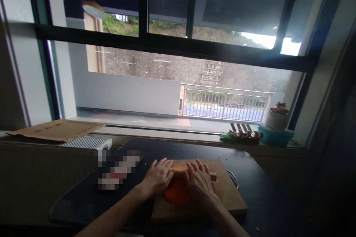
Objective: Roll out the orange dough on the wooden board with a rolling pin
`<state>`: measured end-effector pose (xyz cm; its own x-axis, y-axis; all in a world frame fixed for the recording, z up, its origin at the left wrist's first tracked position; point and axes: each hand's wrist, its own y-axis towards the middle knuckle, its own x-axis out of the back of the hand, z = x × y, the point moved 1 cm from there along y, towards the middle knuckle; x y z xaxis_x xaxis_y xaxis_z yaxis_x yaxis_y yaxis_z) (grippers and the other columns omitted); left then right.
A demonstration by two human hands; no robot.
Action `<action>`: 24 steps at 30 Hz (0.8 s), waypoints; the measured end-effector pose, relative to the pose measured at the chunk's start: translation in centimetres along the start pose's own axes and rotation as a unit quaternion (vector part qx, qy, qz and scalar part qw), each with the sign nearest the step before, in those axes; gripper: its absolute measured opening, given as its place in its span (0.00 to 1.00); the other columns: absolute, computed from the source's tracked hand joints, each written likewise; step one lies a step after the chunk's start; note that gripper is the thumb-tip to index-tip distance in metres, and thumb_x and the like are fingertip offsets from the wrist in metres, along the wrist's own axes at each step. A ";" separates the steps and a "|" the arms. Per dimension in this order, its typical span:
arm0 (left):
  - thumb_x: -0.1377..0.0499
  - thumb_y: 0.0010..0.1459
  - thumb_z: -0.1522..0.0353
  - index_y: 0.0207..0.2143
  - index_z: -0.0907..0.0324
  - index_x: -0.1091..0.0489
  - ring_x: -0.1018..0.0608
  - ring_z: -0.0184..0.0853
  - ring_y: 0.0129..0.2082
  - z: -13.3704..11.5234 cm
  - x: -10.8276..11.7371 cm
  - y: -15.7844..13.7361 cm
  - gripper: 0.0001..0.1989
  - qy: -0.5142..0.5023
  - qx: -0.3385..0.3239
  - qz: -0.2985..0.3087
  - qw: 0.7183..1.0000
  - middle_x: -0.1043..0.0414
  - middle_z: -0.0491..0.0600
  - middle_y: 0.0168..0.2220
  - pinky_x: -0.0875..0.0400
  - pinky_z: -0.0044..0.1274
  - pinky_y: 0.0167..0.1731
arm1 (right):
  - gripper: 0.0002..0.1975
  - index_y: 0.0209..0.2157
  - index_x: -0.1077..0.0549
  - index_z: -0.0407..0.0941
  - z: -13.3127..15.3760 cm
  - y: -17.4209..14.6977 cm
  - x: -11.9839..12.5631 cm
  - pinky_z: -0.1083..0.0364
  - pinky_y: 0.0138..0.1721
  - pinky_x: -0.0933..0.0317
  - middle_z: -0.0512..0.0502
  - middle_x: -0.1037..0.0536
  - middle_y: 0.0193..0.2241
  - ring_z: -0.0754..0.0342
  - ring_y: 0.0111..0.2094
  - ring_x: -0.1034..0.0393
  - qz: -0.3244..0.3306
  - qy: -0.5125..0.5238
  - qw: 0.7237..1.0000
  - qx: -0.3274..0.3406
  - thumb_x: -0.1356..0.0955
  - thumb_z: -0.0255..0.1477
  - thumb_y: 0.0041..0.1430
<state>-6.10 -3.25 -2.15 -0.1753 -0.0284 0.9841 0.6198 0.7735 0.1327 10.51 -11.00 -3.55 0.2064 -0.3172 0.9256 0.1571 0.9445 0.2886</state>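
Note:
A round, flattened sheet of orange dough (177,193) lies on a wooden cutting board (232,202). Across its far part rests a wooden rolling pin (213,177), whose right end sticks out past my fingers. My left hand (158,174) lies over the pin's left side, fingers stretched forward. On the pin's right side rests my right hand (199,179), its fingers spread and extended. Both palms appear to press on the pin from above rather than wrap around it. The pin's left end is hidden under my left hand.
The board sits on a dark table (83,202) with a metal handle (233,179) at its right. A pixelated object (119,172) lies at left. Along the sill are a brown envelope (58,129), a brown rack (241,132) and a teal box (275,136).

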 end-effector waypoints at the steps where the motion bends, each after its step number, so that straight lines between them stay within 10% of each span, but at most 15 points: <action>1: 0.61 0.66 0.60 0.63 0.58 0.43 0.44 0.40 0.66 0.0 0.0 -0.4 0.28 0.000 -0.002 0.002 1.000 0.43 0.52 0.65 0.53 0.39 0.64 | 0.24 0.60 0.36 0.49 0.0 -0.3 -0.1 0.44 0.64 0.65 0.45 0.36 0.61 0.45 0.67 0.57 0.003 0.002 1.000 0.002 0.47 0.39 0.68; 13: 0.62 0.65 0.57 0.59 0.53 0.36 0.38 0.46 0.63 1.4 -0.5 7.4 0.27 0.005 0.080 0.033 0.996 0.38 0.54 0.62 0.47 0.49 0.58 | 0.25 0.48 0.25 0.48 -0.7 9.0 0.2 0.37 0.56 0.52 0.38 0.27 0.53 0.39 0.61 0.45 0.082 -0.030 0.995 -0.048 0.48 0.40 0.68; 24: 0.63 0.65 0.56 0.59 0.54 0.36 0.43 0.43 0.66 0.4 0.5 0.7 0.28 -0.016 -0.014 0.019 1.000 0.35 0.48 0.61 0.55 0.47 0.62 | 0.24 0.59 0.34 0.49 -0.2 0.5 -0.4 0.42 0.64 0.61 0.44 0.35 0.61 0.44 0.66 0.53 -0.006 0.007 1.000 -0.006 0.46 0.41 0.68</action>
<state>-6.05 -2.43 -1.57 -0.1749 0.0217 0.9844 0.6482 0.7551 0.0985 10.66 -10.43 -3.86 0.2184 -0.3292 0.9186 0.1710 0.9397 0.2961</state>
